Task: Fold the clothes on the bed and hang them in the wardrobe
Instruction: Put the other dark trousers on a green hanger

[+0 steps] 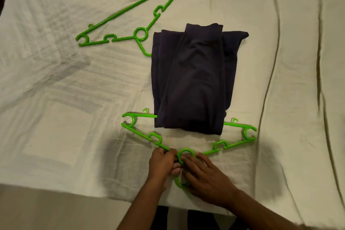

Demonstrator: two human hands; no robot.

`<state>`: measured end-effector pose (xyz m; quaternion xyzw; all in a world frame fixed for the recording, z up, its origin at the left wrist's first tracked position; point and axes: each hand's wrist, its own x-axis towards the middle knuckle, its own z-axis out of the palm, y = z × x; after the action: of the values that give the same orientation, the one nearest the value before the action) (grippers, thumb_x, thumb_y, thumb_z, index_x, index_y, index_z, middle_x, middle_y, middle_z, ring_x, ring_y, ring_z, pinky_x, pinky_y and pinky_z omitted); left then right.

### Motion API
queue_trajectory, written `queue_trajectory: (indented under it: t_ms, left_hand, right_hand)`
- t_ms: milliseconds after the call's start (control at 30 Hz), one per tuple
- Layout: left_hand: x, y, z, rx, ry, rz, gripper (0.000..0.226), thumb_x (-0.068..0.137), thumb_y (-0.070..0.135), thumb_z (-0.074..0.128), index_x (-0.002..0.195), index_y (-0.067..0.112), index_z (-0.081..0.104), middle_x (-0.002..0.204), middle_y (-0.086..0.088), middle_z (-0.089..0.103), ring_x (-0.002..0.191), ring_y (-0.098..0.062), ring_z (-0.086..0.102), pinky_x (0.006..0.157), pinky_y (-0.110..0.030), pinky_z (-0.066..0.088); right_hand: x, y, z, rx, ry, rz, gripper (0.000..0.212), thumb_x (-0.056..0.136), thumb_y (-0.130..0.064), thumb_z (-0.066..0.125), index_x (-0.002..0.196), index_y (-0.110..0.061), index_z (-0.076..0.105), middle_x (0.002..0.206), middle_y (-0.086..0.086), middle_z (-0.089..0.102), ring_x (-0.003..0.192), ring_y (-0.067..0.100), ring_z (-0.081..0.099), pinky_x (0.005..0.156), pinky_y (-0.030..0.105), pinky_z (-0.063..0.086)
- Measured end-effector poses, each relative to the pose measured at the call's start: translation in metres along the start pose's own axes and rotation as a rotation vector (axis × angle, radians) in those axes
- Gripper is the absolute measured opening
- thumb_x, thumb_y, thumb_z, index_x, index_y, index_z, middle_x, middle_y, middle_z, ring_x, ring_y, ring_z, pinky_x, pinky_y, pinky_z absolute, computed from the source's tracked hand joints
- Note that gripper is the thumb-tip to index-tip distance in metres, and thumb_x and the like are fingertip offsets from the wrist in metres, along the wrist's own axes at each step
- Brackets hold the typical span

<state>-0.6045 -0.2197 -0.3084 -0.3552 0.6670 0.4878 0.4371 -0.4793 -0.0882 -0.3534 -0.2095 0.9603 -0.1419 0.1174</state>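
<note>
Folded dark garment (192, 80) lies on the bed (56, 99), its near end over a green hanger (231, 144) whose neck the left hand (162, 162) and right hand (207, 179) grip; hanging in the wardrobe remains.

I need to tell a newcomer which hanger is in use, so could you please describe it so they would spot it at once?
On the pale bed sheet lies a folded dark garment with two green hangers. The hanger in use lies at the garment's near end, its bar tucked under the cloth. Unlike the spare hanger farther off, both the left hand and right hand are on its neck.
</note>
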Motion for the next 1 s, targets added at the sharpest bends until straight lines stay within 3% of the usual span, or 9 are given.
queue_trajectory:
  t_ms: [133, 200, 267, 367, 467, 600, 733, 833, 1000]
  left_hand:
    - [-0.011, 0.005, -0.019, 0.087, 0.077, 0.088, 0.023, 0.095, 0.027, 0.065, 0.084, 0.008, 0.059, 0.07, -0.01, 0.07, 0.053, -0.024, 0.066, 0.057, -0.042, 0.062]
    - [-0.015, 0.005, -0.028, 0.413, 0.297, 0.539, 0.019, 0.091, 0.028, 0.068, 0.082, 0.017, 0.057, 0.069, 0.0, 0.066, 0.061, -0.021, 0.065, 0.066, -0.046, 0.059]
    - [-0.021, 0.009, -0.026, 0.683, 0.345, 1.058, 0.008, 0.093, 0.025, 0.062, 0.099, 0.02, 0.062, 0.094, 0.003, 0.067, 0.087, -0.017, 0.064, 0.08, -0.041, 0.054]
    - [0.017, 0.027, -0.009, 1.258, 0.158, 1.487, 0.068, 0.089, 0.046, 0.056, 0.149, 0.017, 0.042, 0.155, -0.009, 0.039, 0.145, -0.031, 0.034, 0.115, -0.051, 0.03]
    - [0.077, 0.073, -0.001, 1.672, 0.133, 1.523, 0.108, 0.074, 0.081, 0.057, 0.159, 0.028, 0.016, 0.167, -0.008, 0.013, 0.153, -0.033, 0.012, 0.117, -0.065, 0.013]
    - [0.091, 0.104, 0.012, 1.817, 0.157, 1.464, 0.12, 0.064, 0.088, 0.057, 0.16, 0.028, 0.016, 0.166, -0.012, 0.014, 0.152, -0.037, 0.016, 0.115, -0.068, 0.013]
    - [0.075, 0.082, 0.016, 1.789, 0.274, 1.596, 0.107, 0.074, 0.069, 0.066, 0.159, 0.019, 0.023, 0.162, -0.024, 0.021, 0.149, -0.045, 0.02, 0.116, -0.068, 0.013]
    - [0.075, 0.068, 0.012, 1.816, 0.13, 1.786, 0.084, 0.087, 0.04, 0.061, 0.158, 0.015, 0.022, 0.161, -0.026, 0.02, 0.148, -0.046, 0.02, 0.115, -0.065, 0.02]
    - [0.063, 0.074, 0.03, 2.041, 0.136, 1.635, 0.06, 0.094, 0.017, 0.049, 0.147, 0.005, 0.023, 0.149, -0.033, 0.039, 0.135, -0.051, 0.043, 0.102, -0.066, 0.042]
  right_hand:
    - [0.001, -0.003, 0.0, -0.006, 0.127, -0.008, 0.025, 0.083, -0.032, 0.065, 0.099, -0.015, 0.057, 0.131, 0.018, 0.06, 0.131, 0.034, 0.052, 0.117, 0.05, 0.028]
    - [-0.001, -0.004, 0.0, -0.03, 0.14, -0.002, 0.027, 0.082, -0.035, 0.063, 0.1, -0.016, 0.055, 0.133, 0.017, 0.059, 0.132, 0.035, 0.051, 0.116, 0.051, 0.029]
    - [-0.001, -0.005, 0.001, -0.058, 0.135, -0.008, 0.03, 0.084, -0.039, 0.06, 0.103, -0.016, 0.056, 0.133, 0.017, 0.058, 0.132, 0.035, 0.05, 0.115, 0.052, 0.029]
    - [-0.002, -0.005, -0.001, -0.105, 0.094, -0.014, 0.039, 0.087, -0.048, 0.052, 0.106, -0.015, 0.056, 0.13, 0.017, 0.058, 0.13, 0.037, 0.05, 0.114, 0.053, 0.028]
    - [-0.001, -0.005, 0.0, -0.126, 0.06, -0.002, 0.044, 0.085, -0.052, 0.051, 0.106, -0.014, 0.058, 0.124, 0.014, 0.058, 0.123, 0.035, 0.053, 0.112, 0.052, 0.03]
    - [0.001, -0.006, 0.004, -0.153, 0.072, 0.015, 0.047, 0.082, -0.054, 0.056, 0.106, -0.014, 0.061, 0.12, 0.013, 0.059, 0.118, 0.034, 0.053, 0.108, 0.051, 0.035]
    - [-0.006, -0.014, 0.0, -0.186, 0.055, 0.002, 0.045, 0.08, -0.047, 0.052, 0.108, -0.013, 0.062, 0.117, 0.012, 0.061, 0.113, 0.032, 0.055, 0.105, 0.05, 0.037]
    - [-0.015, -0.027, -0.005, -0.177, 0.184, -0.018, 0.024, 0.096, -0.018, 0.044, 0.108, -0.012, 0.063, 0.11, 0.011, 0.062, 0.103, 0.03, 0.059, 0.101, 0.047, 0.042]
    - [-0.005, -0.033, -0.051, -0.167, 0.429, -0.019, 0.021, 0.1, -0.006, 0.049, 0.085, -0.014, 0.061, 0.084, 0.005, 0.054, 0.074, 0.024, 0.05, 0.077, 0.039, 0.048]
